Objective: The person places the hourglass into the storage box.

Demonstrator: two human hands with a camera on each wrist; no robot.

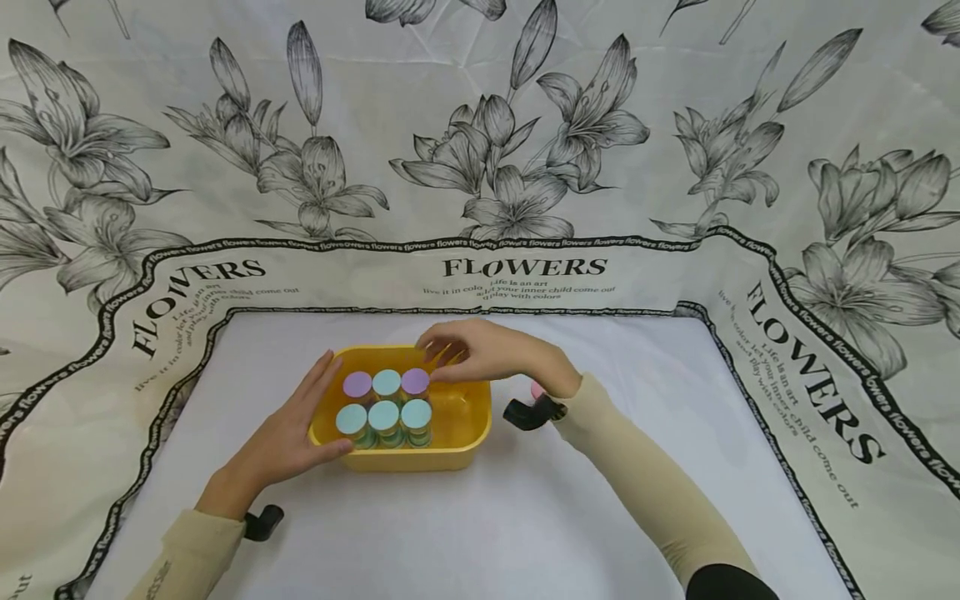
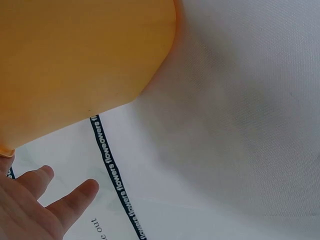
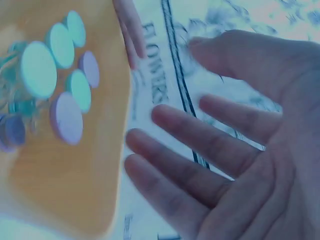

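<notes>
A yellow plastic tub [image 1: 450,460] stands on the white cloth. Small clear jars stand inside it in two rows, with several pale blue lids [image 1: 384,414] and two purple lids [image 1: 415,382]. My left hand [image 1: 288,433] rests against the tub's left end, fingers straight along the side and thumb at the near rim. In the left wrist view, its spread fingertips [image 2: 80,200] show below the tub wall [image 2: 75,60]. Over the tub's far right part hovers my right hand [image 1: 480,350], fingers loosely bent beside the back purple-lidded jar. Its palm [image 3: 250,200] holds nothing.
A small pink round thing [image 1: 537,389] lies on the cloth right of the tub, partly hidden by my right wrist. Black wrist cameras [image 1: 532,412] sit on both wrists. A flower-printed fabric [image 1: 517,167] rises behind and at the sides.
</notes>
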